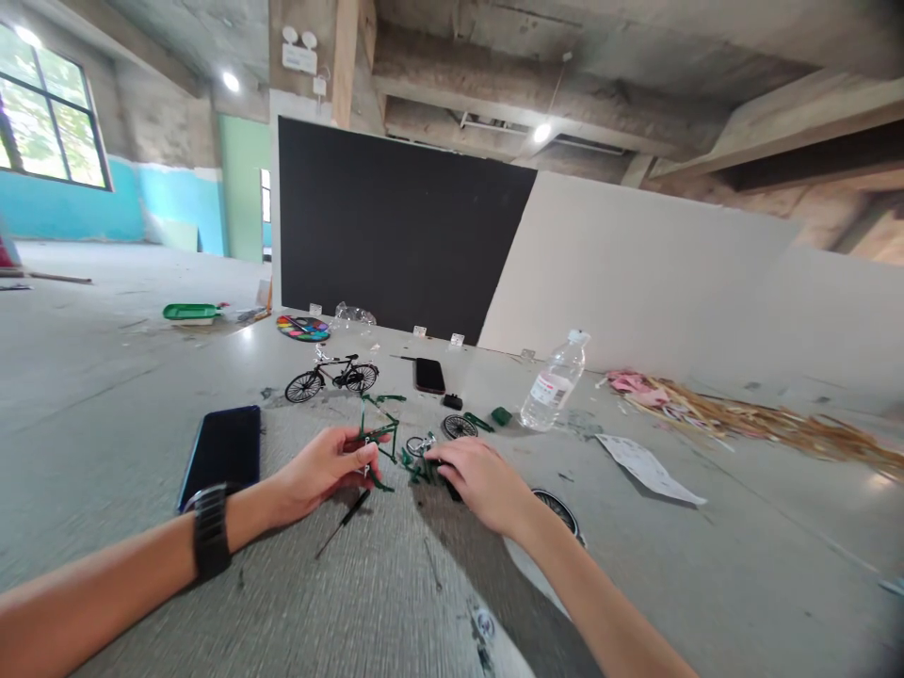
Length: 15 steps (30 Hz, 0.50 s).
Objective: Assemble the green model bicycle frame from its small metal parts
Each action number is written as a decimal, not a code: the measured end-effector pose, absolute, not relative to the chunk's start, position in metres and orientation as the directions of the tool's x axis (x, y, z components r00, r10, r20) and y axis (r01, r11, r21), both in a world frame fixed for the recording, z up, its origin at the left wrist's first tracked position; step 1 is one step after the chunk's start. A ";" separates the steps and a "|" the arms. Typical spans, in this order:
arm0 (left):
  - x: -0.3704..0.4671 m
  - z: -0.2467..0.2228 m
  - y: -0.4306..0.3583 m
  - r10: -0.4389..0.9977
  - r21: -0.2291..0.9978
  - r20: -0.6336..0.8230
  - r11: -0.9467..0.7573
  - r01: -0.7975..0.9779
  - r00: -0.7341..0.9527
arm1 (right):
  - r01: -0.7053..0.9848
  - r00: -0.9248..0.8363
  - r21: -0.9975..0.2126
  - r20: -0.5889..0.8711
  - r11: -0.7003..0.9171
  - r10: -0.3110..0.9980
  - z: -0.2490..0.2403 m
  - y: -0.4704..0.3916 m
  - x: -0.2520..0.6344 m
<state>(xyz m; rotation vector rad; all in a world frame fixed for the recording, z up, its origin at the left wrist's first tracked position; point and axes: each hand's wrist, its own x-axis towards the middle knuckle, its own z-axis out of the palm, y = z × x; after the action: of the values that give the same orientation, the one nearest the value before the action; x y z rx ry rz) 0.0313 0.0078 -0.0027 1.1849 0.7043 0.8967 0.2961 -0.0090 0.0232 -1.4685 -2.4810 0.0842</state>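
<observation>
My left hand (331,468) is closed around a green model bicycle frame (381,431), lifted slightly off the grey tabletop. Over a small heap of green model parts (416,465) lies my right hand (476,476), its fingers bent down among them; whether they grip a piece is hidden. Just beyond that hand are a small spoked wheel (460,427) and a silver part (419,445). Another wheel (557,511) is partly covered by my right forearm. A thin black screwdriver (346,520) rests below my left hand.
An assembled black model bicycle (331,377) stands behind. Nearby are a large phone (222,452), a smaller phone (429,375), a clear water bottle (556,384), a paper sheet (648,467) and a paint palette (302,328). A black and white board (402,226) rises along the back.
</observation>
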 end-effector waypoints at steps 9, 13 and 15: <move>0.034 -0.005 0.009 0.881 0.974 0.003 0.103 -0.200 0.472 | 0.792 -0.528 -0.209 0.240 0.574 0.815 0.024 -0.017 0.282; 0.036 -0.006 0.010 0.886 0.975 -0.006 0.109 -0.194 0.464 | 0.825 -0.490 -0.192 0.229 0.532 0.841 0.027 -0.022 0.278; 0.037 -0.005 0.010 0.888 0.972 -0.008 0.114 -0.204 0.459 | 0.846 -0.457 -0.191 0.222 0.499 0.861 0.029 -0.024 0.275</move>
<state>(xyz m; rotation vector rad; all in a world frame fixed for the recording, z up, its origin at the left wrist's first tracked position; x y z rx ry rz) 0.0367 0.0097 -0.0055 1.1874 0.7309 0.9154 0.2749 -0.0242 0.0291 -1.4400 -2.4570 0.0759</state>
